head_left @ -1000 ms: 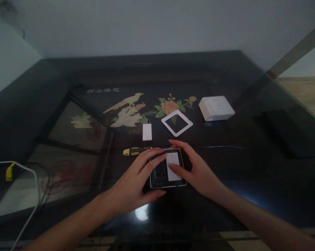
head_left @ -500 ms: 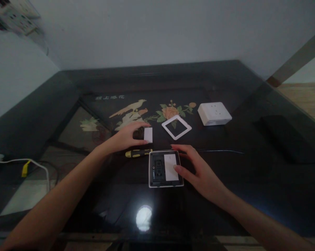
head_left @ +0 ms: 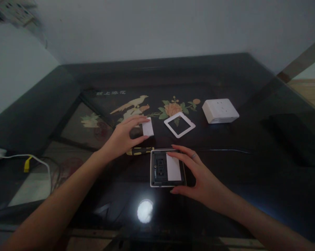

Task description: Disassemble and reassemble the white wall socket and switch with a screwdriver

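Observation:
My left hand point(head_left: 126, 134) pinches a small white switch rocker point(head_left: 148, 127) between thumb and fingers, just above the dark glass. In front of me lies a square wall switch point(head_left: 160, 179) with a dark inside and a white rim. Its right half carries a white rocker plate point(head_left: 174, 169); the left half shows the bare mechanism. My right hand point(head_left: 192, 172) spans the switch's right side, fingers at the top edge and over the plate, thumb at the bottom edge. Behind the switch lies a yellow-and-black screwdriver point(head_left: 140, 151), its shaft pointing right.
A white square frame point(head_left: 179, 134) lies flat beyond the switch. Further right stands a white socket block point(head_left: 221, 111). A white cable point(head_left: 43, 162) with a yellow tag point(head_left: 27, 165) runs along the left side of the glass-topped table point(head_left: 225, 209).
My right thumb has moved from the rocker plate to the switch's bottom edge, while fingers now reach over the plate's top. The rocker in my left hand has tilted slightly. The view has shifted slightly.

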Demonstrator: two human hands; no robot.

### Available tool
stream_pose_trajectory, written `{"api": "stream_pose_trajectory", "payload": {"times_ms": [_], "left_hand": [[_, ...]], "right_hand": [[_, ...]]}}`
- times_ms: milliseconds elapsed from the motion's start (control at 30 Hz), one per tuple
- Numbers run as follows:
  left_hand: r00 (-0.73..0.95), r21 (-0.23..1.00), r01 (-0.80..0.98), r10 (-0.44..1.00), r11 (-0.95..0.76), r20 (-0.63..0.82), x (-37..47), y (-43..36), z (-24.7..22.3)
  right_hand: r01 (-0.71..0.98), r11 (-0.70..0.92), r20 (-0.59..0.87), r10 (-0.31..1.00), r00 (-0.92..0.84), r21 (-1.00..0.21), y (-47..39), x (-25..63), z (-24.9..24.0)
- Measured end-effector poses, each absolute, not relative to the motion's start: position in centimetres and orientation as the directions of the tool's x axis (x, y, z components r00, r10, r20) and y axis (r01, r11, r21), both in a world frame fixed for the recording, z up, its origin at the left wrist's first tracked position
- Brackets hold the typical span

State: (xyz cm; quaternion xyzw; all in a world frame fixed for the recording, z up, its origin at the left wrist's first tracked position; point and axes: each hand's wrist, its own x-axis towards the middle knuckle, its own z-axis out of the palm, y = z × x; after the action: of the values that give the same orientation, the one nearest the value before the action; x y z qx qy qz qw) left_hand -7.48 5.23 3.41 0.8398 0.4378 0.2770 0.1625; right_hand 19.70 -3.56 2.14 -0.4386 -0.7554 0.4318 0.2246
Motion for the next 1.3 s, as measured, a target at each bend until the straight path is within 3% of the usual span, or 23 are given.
{"api": "stream_pose_trajectory", "payload": {"times_ms": [167,333,567,1100,1300], "left_hand": [[0.517,0.559,0.555,0.782,-0.616,0.348,-5.9,0.1,4.7],[0.662,0.472,0.474,0.654,-0.743,0.365,-6.0,-2.0,4.4],[0.555,0.594,0.553,0.790,-0.584,0.259,-5.4,-3.0,4.6],[0.581,0.603,0.544,0.780,-0.584,0.231,-4.7,-3.7,3.5],[0.546,0.673,0.522,0.811,-0.524,0.208,-4.5,-3.7,3.4]], "right_hand": [[0.477,0.248,-0.035,0.860,-0.509,-0.843,-3.7,19.9,2.1],[0.495,0.286,-0.011,0.858,-0.514,-0.820,-3.7,20.0,2.0],[0.502,0.295,-0.003,0.860,-0.510,-0.813,-3.6,19.9,1.9],[0.499,0.362,0.056,0.847,-0.528,-0.787,-3.6,20.0,1.7],[0.513,0.345,0.035,0.854,-0.520,-0.786,-3.7,19.9,1.9]]}}
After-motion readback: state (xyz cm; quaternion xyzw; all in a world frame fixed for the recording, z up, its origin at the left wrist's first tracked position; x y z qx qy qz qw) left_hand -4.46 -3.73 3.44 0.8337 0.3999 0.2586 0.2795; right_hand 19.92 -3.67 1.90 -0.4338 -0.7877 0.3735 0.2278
